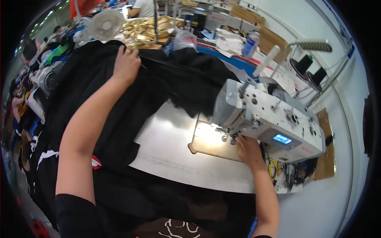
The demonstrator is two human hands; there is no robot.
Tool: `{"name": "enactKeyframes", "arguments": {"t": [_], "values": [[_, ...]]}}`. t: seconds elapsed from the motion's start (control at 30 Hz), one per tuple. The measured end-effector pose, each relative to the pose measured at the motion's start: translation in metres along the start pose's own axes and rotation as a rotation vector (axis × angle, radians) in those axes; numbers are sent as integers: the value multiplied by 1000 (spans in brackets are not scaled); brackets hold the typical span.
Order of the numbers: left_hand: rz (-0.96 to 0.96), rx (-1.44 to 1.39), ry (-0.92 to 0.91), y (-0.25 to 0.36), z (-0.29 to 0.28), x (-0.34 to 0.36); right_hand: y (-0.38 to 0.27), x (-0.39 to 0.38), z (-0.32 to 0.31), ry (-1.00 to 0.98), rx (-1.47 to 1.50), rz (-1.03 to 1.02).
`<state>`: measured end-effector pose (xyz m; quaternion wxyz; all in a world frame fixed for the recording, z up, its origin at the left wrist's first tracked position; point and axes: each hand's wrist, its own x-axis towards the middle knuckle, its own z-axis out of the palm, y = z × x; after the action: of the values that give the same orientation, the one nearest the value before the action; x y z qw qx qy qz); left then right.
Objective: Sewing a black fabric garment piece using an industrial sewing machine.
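Observation:
My left hand (127, 65) is stretched far forward, its fingers closed on the upper edge of a large black cloth (105, 101). This cloth spreads over the left and back of the metal table and reaches toward the sewing machine (270, 119). On the right, my right hand (249, 150) is beside the machine's needle and presser foot (224, 137), under the machine head. Its fingertips are partly hidden there, and I cannot see what they touch. A lamp lights the needle plate (208, 137) brightly, with no cloth under the foot.
Thread cones (307, 67) stand behind the machine on the right. A white fan (107, 24), a heap of tan cloth (149, 27) and a bottle of blue liquid (250, 44) are at the back. Piled garments (57, 53) line the left. Another person (143, 8) sits far off.

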<state>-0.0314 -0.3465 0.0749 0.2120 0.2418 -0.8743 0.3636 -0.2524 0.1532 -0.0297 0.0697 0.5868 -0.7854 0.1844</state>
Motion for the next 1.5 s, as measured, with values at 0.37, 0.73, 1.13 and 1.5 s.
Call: {"name": "enactKeyframes", "arguments": {"t": [0.37, 0.73, 1.13, 1.5], "values": [[-595, 534, 26, -211, -9, -81, -73, -25, -2, 119, 20, -120], [35, -874, -358, 75, -92, -135, -202, 124, 11, 386, 49, -392], [-1026, -1963, -446, 16, -61, -154, -287, 108, -6, 162, 1140, 196], [45, -1662, -347, 110, -119, -59, -357, 16, 56, 49, 2379, 405]]}}
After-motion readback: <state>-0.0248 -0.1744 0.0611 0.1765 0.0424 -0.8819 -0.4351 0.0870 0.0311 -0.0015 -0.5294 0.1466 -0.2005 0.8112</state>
